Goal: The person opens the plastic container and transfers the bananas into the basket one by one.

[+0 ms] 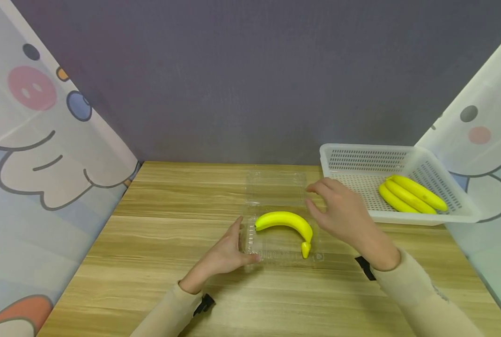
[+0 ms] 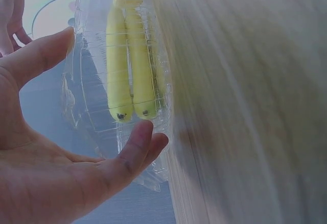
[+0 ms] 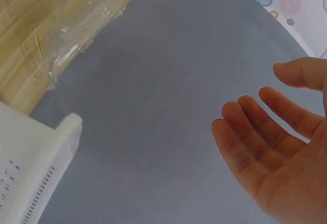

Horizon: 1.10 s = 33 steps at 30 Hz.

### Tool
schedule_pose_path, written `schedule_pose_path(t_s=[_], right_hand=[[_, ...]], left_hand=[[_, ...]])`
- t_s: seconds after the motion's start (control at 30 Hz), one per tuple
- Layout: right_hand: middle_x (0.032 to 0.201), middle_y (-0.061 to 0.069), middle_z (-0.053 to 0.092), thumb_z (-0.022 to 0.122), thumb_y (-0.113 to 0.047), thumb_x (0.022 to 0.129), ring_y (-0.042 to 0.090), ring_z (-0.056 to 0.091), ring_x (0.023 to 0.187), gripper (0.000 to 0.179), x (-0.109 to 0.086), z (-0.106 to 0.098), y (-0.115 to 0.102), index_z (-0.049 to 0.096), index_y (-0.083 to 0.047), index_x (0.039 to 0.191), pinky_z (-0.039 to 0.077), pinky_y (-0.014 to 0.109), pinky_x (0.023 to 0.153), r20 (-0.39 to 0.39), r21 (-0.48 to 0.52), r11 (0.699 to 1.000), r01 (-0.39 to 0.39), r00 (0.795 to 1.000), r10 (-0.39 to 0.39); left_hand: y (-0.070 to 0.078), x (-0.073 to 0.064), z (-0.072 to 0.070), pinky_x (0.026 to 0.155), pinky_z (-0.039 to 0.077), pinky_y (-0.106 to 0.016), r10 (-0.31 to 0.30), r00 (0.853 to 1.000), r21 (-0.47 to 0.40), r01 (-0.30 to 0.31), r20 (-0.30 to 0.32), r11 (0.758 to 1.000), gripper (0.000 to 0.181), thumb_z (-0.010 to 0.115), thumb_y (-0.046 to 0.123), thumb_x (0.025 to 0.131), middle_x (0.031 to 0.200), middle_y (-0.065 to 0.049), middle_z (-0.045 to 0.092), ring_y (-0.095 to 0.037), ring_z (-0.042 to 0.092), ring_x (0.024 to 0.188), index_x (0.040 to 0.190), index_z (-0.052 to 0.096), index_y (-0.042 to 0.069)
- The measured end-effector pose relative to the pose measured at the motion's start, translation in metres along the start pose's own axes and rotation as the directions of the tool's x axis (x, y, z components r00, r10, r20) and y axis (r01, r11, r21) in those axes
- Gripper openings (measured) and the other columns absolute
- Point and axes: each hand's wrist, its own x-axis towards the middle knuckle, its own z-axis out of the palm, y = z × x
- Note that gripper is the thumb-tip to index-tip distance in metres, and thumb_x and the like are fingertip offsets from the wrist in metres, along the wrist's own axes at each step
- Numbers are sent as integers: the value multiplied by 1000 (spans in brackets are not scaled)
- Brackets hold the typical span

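A clear plastic clamshell box lies on the wooden table, its lid folded back towards the wall. Inside curves a yellow banana; from the left wrist, two banana lengths show one above the other through the ribbed plastic. My left hand spreads around the box's near left corner, thumb at the front rim and fingers along the left side. My right hand hovers to the right of the lid, fingers loosely bent and nothing held, as the right wrist view also shows.
At the back right stands a white perforated basket with several bananas at its right end. A grey wall closes off the table's far edge, and cartoon-printed panels flank both sides.
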Motion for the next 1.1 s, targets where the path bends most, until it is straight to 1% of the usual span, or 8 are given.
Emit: schedule_pose_path(t_s=[0.13,0.33,0.43,0.57,0.77,0.97,1.03,1.1], right_hand=[[99,9,72,75,-10,85,29,69,85,19,-2,7,-1,72,-3,103,55,37,54,6,7,1000,6,1000,-6],[101,10,71,76,-11,85,28,69,86,21,-5,17,-4,72,-2,104,57,36,56,67,16,1000,-12,998,11],[102,10,71,77,-12,85,27,69,86,22,-7,24,-4,72,-2,104,54,32,52,87,20,999,-26,996,24],[103,10,70,77,-14,86,27,69,89,23,-9,32,-4,72,-2,105,54,32,52,110,20,999,-34,993,32],[103,9,69,75,-18,89,28,67,91,24,-9,41,-4,72,-3,107,59,41,64,171,12,998,-68,983,65],[109,8,69,74,-21,91,29,67,98,27,-9,49,-6,71,-4,111,59,45,75,243,6,994,-107,965,103],[110,8,70,74,-22,91,30,68,100,27,-10,52,-6,71,-4,112,59,45,77,255,8,994,-111,961,106],[110,8,70,75,-22,90,29,68,99,28,-10,55,-6,71,-5,112,59,44,76,259,5,994,-113,960,108]], left_hand=[[0,1,0,116,28,-62,-2,1000,5,2,-1,1000,122,86,44,80,166,-22,17,-43,25,148,164,5,7],[1,-1,0,117,28,-61,4,1000,2,-4,-3,1000,121,86,43,80,165,-23,19,-43,25,148,163,5,6],[1,-1,0,116,28,-62,3,1000,-2,-3,-5,1000,121,86,42,81,165,-23,19,-43,25,148,163,6,6],[1,-1,0,116,28,-62,3,1000,3,-3,-5,1000,120,85,42,81,165,-22,19,-43,25,148,163,5,6],[1,-1,0,117,28,-62,9,1000,6,-9,-5,1000,120,85,42,81,166,-23,17,-43,25,149,163,6,6],[2,-1,0,116,29,-61,10,1000,-4,-10,-6,1000,120,86,40,81,165,-23,19,-43,27,148,163,6,5],[2,-1,0,116,29,-61,8,1000,-5,-8,-7,1000,120,86,40,81,165,-24,19,-42,27,148,163,6,5],[2,-1,0,116,29,-61,8,1000,-3,-8,-7,1000,120,86,40,80,165,-24,19,-42,27,148,163,7,5]])
